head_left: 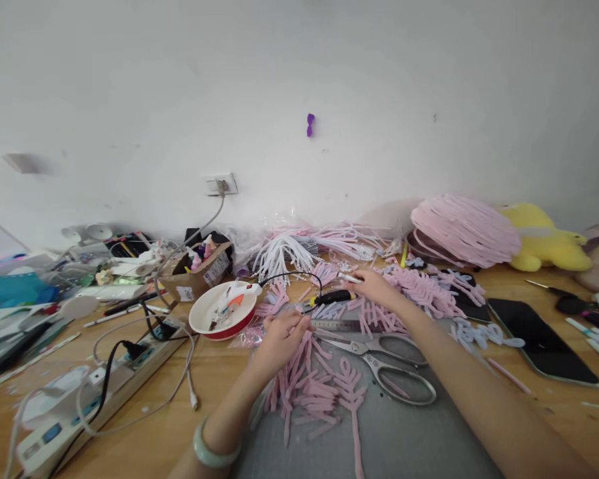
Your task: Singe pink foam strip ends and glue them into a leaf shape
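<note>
My right hand point(372, 286) reaches to the back of the grey mat point(404, 439), its fingers closed on a slim white pen-like stick point(350, 277). A screwdriver-like tool with a black and yellow handle point(333, 297) lies just in front of it. My left hand point(284, 336), with a pale bangle at the wrist, is curled above a heap of short pink fuzzy stems point(314, 396). What its fingers hold, if anything, is hidden. Between my forearms lie large metal scissors point(379, 352) and a leaf-shaped pink stem piece point(350, 389). A metal ruler point(337, 325) shows partly behind the scissors.
A glue gun point(237, 291) rests in a red-rimmed bowl point(224, 332) left of my left hand. A power strip point(100, 406) with loose cables runs along the left. White stems point(284, 253), a pink coil point(464, 229) and a yellow plush point(539, 239) line the back. A phone point(542, 342) lies right.
</note>
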### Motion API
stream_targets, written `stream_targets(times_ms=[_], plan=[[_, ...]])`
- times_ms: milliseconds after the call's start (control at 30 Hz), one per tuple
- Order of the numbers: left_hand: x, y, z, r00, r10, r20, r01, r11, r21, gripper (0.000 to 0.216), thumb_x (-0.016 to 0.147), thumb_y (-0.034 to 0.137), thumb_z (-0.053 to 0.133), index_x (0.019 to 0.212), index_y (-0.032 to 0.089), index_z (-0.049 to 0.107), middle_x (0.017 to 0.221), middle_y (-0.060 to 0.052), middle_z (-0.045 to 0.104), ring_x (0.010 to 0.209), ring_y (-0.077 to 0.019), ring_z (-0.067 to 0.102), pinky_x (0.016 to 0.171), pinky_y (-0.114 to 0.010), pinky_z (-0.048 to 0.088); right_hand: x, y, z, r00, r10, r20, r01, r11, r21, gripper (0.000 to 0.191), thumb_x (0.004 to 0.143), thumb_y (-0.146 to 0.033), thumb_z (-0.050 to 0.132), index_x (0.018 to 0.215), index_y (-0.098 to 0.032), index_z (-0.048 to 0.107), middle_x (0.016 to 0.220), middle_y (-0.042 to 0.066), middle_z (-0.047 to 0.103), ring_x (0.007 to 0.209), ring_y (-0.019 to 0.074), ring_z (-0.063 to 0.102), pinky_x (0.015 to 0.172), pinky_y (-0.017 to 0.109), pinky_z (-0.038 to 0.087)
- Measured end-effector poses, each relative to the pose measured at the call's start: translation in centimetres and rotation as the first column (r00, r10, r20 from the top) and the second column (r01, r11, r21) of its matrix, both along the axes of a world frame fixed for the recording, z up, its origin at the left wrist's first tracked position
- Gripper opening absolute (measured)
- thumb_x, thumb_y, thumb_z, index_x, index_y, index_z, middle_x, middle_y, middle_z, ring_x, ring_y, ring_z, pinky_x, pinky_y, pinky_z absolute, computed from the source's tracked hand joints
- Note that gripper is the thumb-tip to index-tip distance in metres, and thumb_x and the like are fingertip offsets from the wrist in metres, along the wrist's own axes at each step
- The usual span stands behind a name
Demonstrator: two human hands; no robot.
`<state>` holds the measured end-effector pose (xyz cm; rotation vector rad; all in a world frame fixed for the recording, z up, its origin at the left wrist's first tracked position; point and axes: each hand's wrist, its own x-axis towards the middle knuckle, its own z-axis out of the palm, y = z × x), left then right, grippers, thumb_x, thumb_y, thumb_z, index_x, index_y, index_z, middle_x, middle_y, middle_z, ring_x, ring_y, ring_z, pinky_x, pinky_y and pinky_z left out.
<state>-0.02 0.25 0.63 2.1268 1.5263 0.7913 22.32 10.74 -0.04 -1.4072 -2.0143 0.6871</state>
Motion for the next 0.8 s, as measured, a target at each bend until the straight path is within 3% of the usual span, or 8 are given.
stream_targets(times_ms=[133,233,367,533,633,800], plan=[[0.0,0.0,0.0,1.000,-0.002,-0.002,0.003,1.000,0.009,0.037,0.086,0.032,0.036,0.068,0.018,0.065,0.076,-0.005,0.067,0.080,-0.0190,0.059,0.075,-0.031,0.039,-0.3,-0.2,0.3,0.984,-0.064,-0.168,0.056,0.997,-0.055,0.026,0.066,-0.038,0.055,0.071,-0.012,0.059,0.062,0.000,0.054,0.059,0.0133,0.047,0.056,0.024,0.034],[0.1,-0.1,0.0,1.000,-0.004,0.025,0.004,1.000,0.012,0.028,0.084,0.031,0.041,0.075,0.018,0.065,0.081,-0.005,0.068,0.080,-0.0188,0.058,0.075,-0.031,0.039,-0.9,-1.0,1.0,0.955,-0.055,-0.291,0.015,0.990,-0.137,0.029,0.066,-0.042,0.055,0.069,-0.014,0.056,0.054,-0.003,0.047,0.051,0.0109,0.042,0.051,0.023,0.032],[0.4,-0.2,-0.3,0.997,-0.003,0.078,0.002,1.000,0.017,0.019,0.080,0.027,0.048,0.090,0.019,0.062,0.088,-0.004,0.068,0.080,-0.0179,0.058,0.078,-0.032,0.039,-2.2,-2.1,1.8,0.960,-0.022,-0.278,-0.014,0.992,-0.124,0.022,0.064,-0.035,0.057,0.069,-0.013,0.057,0.058,-0.003,0.050,0.055,0.0110,0.044,0.053,0.022,0.032],[0.4,0.0,-1.1,0.989,0.026,0.146,-0.028,1.000,0.009,0.024,0.079,0.028,0.051,0.099,0.019,0.058,0.091,-0.004,0.067,0.079,-0.0174,0.058,0.079,-0.032,0.040,-3.8,-3.2,1.0,0.938,0.132,-0.321,-0.199,0.963,-0.183,0.024,0.065,-0.036,0.060,0.072,-0.013,0.059,0.059,-0.004,0.049,0.054,0.0095,0.042,0.052,0.021,0.032],[0.4,0.1,-1.2,0.980,0.003,0.200,-0.003,1.000,0.000,0.021,0.079,0.029,0.048,0.091,0.017,0.060,0.085,-0.003,0.066,0.078,-0.0167,0.057,0.076,-0.029,0.041,-4.9,-4.2,0.5,0.904,0.186,-0.385,-0.282,0.937,-0.208,0.024,0.065,-0.036,0.061,0.070,-0.014,0.058,0.055,-0.005,0.046,0.051,0.0084,0.040,0.050,0.019,0.031],[0.6,0.1,-0.8,0.984,0.044,0.174,-0.034,0.998,-0.060,0.023,0.079,0.028,0.043,0.071,0.017,0.061,0.068,0.000,0.064,0.068,-0.0159,0.056,0.065,-0.025,0.042,-5.8,-4.9,0.6,0.917,0.166,-0.362,-0.260,0.938,-0.228,0.021,0.065,-0.033,0.061,0.072,-0.014,0.059,0.056,-0.005,0.049,0.051,0.0084,0.041,0.050,0.019,0.030]])
